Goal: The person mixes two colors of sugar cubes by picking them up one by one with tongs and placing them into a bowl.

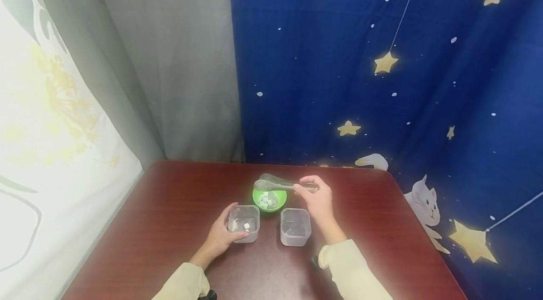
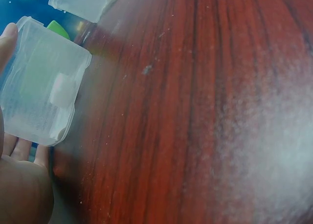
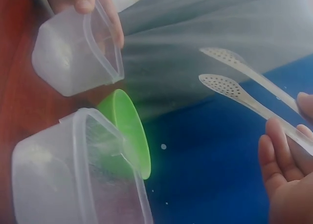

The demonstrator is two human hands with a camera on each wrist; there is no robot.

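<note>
My left hand [image 1: 221,234] grips the left clear plastic container [image 1: 244,212], fingers on its far side and thumb across the near side. A white cube [image 1: 247,227] lies inside it. In my right hand [image 1: 319,198] I hold a pair of tongs [image 1: 277,184] with perforated, spoon-shaped ends. Seen in the right wrist view, the tong ends [image 3: 222,85] stand apart with nothing between them. They hover over a green bowl [image 1: 269,208], which holds several white cubes [image 1: 266,201]. The right clear container [image 1: 295,239] stands just below my right hand, untouched by it.
Everything stands on a dark red wooden table [image 1: 178,210] with rounded far corners. Behind it hang a grey curtain [image 1: 169,55] and a blue curtain with stars [image 1: 305,64]. A pale curtain [image 1: 63,125] borders the left side.
</note>
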